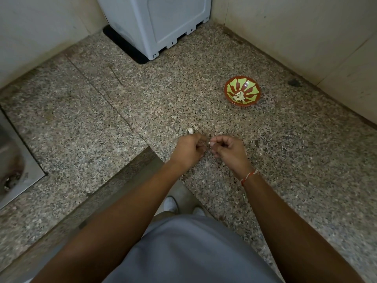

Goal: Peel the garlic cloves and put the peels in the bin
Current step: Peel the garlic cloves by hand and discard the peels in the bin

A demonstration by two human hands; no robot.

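My left hand (188, 149) and my right hand (228, 149) are close together over the speckled stone counter, fingers curled, pinching a small garlic clove (208, 143) between them; only a white sliver of it shows. One whole unpeeled clove (190, 130) lies on the counter just beyond my left hand. A red and green bowl (247, 83) farther back on the right holds several pale peeled cloves (239, 97). No bin is in view.
A grey plastic appliance (163, 23) on a black mat stands in the back corner. Tiled walls (306, 37) close the counter at the back and right. A steel sink (14, 164) is set in at the left edge. The counter's inner corner edge (150, 149) runs beside my left arm.
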